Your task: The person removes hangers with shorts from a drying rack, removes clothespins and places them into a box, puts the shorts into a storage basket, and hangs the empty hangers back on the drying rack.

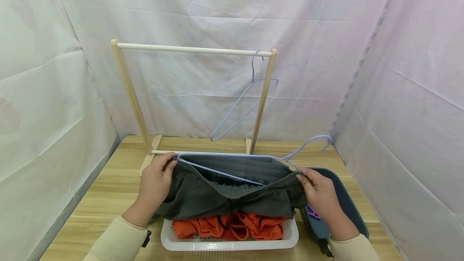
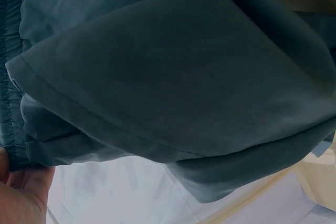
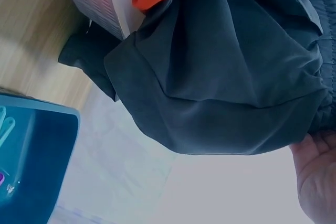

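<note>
Dark grey shorts (image 1: 203,200) with an elastic waistband hang between both hands, over a white basket. My left hand (image 1: 156,178) pinches the left end of the waistband, right at the end of a blue wire hanger (image 1: 228,155). At the other end, my right hand (image 1: 320,190) pinches the waistband beside the hanger's shoulder. The hanger lies tilted, partly inside the waist opening, with its hook up to the right. In the left wrist view the left fingers (image 2: 31,192) grip the waistband's edge; the right wrist view shows the right hand (image 3: 317,177) at the opposite edge.
Orange clothing (image 1: 232,226) lies in the white basket (image 1: 228,245) under the shorts. Behind stands a wooden rack (image 1: 195,49) with another blue hanger (image 1: 232,110) on its bar. On the right, a dark blue bin (image 1: 348,200) holds clips, including a purple one (image 1: 312,212).
</note>
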Motion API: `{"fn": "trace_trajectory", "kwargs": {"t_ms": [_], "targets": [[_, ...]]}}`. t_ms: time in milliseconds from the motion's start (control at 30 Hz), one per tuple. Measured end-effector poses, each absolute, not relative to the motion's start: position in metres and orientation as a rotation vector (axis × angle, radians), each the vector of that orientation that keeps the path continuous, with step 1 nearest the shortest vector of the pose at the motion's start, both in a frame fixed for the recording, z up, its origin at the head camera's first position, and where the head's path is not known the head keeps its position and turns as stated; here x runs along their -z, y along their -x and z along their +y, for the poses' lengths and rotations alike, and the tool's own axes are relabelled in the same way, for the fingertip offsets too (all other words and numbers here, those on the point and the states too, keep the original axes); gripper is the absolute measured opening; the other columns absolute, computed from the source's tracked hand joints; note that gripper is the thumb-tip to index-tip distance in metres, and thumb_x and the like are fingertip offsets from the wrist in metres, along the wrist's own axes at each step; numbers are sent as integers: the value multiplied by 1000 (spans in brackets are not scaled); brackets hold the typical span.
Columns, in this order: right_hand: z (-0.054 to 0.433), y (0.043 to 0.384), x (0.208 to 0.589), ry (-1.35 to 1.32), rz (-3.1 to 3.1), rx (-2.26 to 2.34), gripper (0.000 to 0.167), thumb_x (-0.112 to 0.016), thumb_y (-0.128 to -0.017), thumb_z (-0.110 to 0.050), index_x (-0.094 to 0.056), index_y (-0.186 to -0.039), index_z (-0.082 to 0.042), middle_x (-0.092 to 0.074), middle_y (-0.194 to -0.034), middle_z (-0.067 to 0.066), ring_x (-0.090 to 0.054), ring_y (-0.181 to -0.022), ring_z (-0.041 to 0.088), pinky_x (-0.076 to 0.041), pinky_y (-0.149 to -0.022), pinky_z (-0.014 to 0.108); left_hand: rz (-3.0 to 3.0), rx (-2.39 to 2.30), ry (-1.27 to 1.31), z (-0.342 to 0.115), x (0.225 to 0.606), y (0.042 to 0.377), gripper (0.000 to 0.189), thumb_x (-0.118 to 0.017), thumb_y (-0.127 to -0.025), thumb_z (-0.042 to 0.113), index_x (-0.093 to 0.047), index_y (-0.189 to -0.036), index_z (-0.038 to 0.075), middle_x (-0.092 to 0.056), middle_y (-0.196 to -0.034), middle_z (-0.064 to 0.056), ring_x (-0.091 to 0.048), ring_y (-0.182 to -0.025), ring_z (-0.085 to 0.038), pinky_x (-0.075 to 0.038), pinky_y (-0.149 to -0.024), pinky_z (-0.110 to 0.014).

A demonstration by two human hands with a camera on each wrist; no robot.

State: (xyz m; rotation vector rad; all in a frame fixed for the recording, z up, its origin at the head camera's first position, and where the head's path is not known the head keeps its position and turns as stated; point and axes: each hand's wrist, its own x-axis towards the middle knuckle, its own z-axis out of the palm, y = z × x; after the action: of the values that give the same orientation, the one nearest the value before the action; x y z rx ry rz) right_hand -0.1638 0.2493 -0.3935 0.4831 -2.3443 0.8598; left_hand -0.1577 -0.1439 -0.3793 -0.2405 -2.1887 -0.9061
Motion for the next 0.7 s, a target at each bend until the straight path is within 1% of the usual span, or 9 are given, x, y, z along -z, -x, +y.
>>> {"fn": "trace_trajectory", "kwargs": {"t_ms": [67, 133, 200, 367, 433, 500, 600, 700], "targets": [[249, 164, 392, -486, -2344, -865, 24, -71, -78, 12, -72, -98, 0, -72, -89, 9, -67, -81, 16, -44, -72, 3, -2206, 886, 259, -143, 381, 156, 20, -70, -79, -12, -68, -97, -5, -69, -90, -17, -67, -81, -29, -53, -69, -29], [249, 164, 390, -488, -2348, -872, 23, -70, -79, 11, -72, -98, -1, -72, -90, 9, -67, -82, 17, -44, -72, 3, -2225, 879, 284, -142, 382, 155, 20, -70, -79, -12, -67, -97, -5, -70, -91, -18, -67, -83, -31, -54, -69, -42], [249, 164, 389, -490, -2352, -870, 23, -70, -80, 11, -72, -99, -1, -72, -91, 9, -68, -83, 18, -43, -73, 2, -2243, 877, 308, -142, 385, 154, 20, -70, -79, -13, -67, -97, -5, -70, -92, -18, -67, -85, -32, -54, -70, -46], [248, 164, 386, -486, -2372, -862, 21, -70, -81, 9, -72, -98, -3, -72, -92, 7, -68, -82, 19, -43, -72, 2, -2315, 839, 346, -141, 393, 150, 22, -72, -78, -11, -68, -98, -4, -69, -92, -16, -68, -87, -31, -56, -72, -45], [247, 164, 385, -483, -2381, -854, 21, -70, -81, 9, -72, -98, -3, -72, -92, 7, -68, -82, 19, -44, -71, 4, -2358, 828, 362, -140, 396, 148, 21, -72, -78, -9, -68, -98, -2, -69, -92, -14, -68, -87, -30, -57, -72, -44], [247, 164, 385, -479, -2392, -840, 20, -70, -81, 8, -73, -97, -4, -72, -92, 6, -68, -81, 20, -49, -69, 10, -2403, 828, 382, -139, 397, 147, 19, -72, -79, -7, -68, -97, 0, -68, -90, -12, -68, -86, -28, -57, -71, -42], [246, 164, 384, -475, -2404, -826, 20, -70, -81, 7, -73, -97, -5, -72, -92, 6, -68, -82, 21, -55, -66, 25, -2476, 822, 416, -138, 400, 144, 18, -72, -81, -5, -67, -96, 3, -67, -90, -7, -67, -86, -22, -56, -71, -39], [245, 165, 384, -483, -2415, -827, 20, -70, -82, 7, -72, -97, -5, -72, -93, 6, -68, -83, 24, -58, -66, 37, -2534, 797, 444, -136, 401, 141, 18, -73, -81, -3, -67, -96, 5, -66, -90, -4, -66, -85, -19, -56, -71, -36]]}}
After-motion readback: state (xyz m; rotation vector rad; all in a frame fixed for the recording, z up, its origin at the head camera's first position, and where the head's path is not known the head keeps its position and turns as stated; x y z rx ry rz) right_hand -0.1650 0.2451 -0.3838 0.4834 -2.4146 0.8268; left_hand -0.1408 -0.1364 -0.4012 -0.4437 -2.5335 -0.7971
